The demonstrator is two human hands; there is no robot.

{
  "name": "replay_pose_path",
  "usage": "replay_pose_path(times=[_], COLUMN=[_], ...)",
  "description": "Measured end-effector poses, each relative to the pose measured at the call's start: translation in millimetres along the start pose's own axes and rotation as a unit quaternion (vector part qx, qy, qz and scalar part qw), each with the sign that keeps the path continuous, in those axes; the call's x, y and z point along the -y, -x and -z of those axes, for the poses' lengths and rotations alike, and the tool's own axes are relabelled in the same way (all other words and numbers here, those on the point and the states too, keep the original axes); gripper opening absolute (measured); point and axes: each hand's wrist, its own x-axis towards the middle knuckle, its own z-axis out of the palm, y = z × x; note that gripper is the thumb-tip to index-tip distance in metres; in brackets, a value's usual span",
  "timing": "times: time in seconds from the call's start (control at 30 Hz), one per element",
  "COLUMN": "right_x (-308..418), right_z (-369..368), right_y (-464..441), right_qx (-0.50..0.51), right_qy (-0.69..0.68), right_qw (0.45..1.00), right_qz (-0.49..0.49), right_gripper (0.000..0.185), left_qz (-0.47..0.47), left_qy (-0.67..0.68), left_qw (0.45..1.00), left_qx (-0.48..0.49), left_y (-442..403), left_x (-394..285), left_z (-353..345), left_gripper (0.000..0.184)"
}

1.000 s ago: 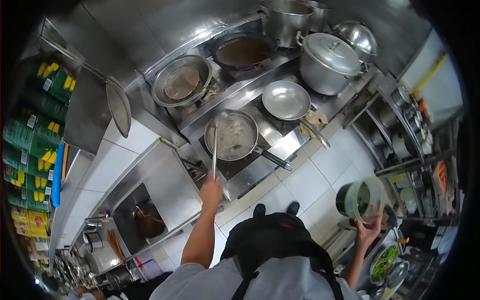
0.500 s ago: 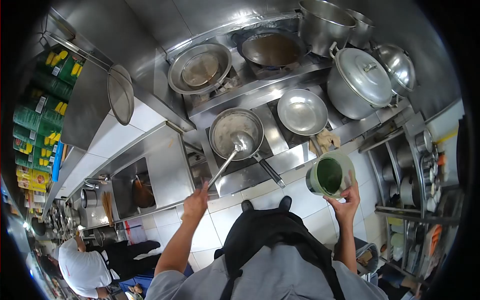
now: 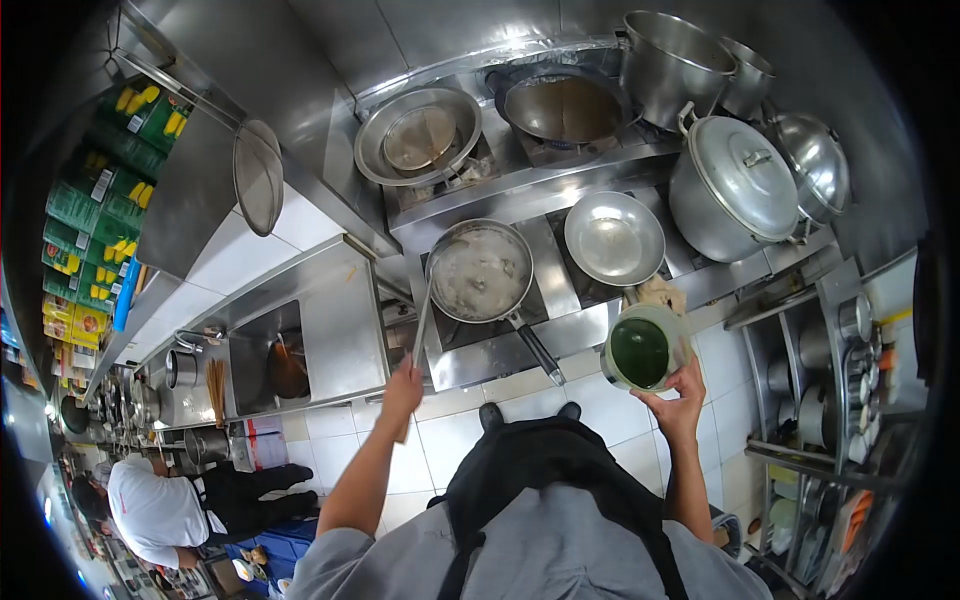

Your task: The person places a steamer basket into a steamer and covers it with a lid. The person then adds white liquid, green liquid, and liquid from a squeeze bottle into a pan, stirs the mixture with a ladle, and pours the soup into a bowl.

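My left hand is closed round the handle of a long metal ladle. The ladle's head end reaches the left rim of a black-handled frying pan, which sits on a burner with pale, cloudy contents. In my right hand is a translucent container with dark green liquid inside, held in front of the stove. Up and to the right of the black-handled pan is a second, shiny metal pan; a tan cloth lies by its handle, which is mostly hidden by the container.
At the back stand a basin with a strainer, a dark wok and tall pots. A lidded pot is at right, near a rack. At left are a sink and another person.
The green container has moved leftward, nearer the stove, and its liquid now shows from above. The ladle went down into the pan's middle, then back to the rim. The view has turned.
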Motion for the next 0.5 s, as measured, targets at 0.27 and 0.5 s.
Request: replay_pose_path(times=[0.27,0.5], right_x=[15.5,14.1], right_z=[-8.2,-29.5], right_y=[-9.0,-34.8], right_qx=[0.008,0.046], right_qy=[-0.029,-0.022], right_qw=[1.000,0.996], right_qz=[0.000,0.077], right_gripper=[0.056,0.058], left_qz=[0.303,0.149], left_qy=[0.681,0.413], left_qw=[0.617,0.879], left_qx=[0.254,0.187], left_y=[43.5,24.7], left_x=[-89.0,-123.9], left_z=[19.4,26.6], left_gripper=[0.019,0.019])
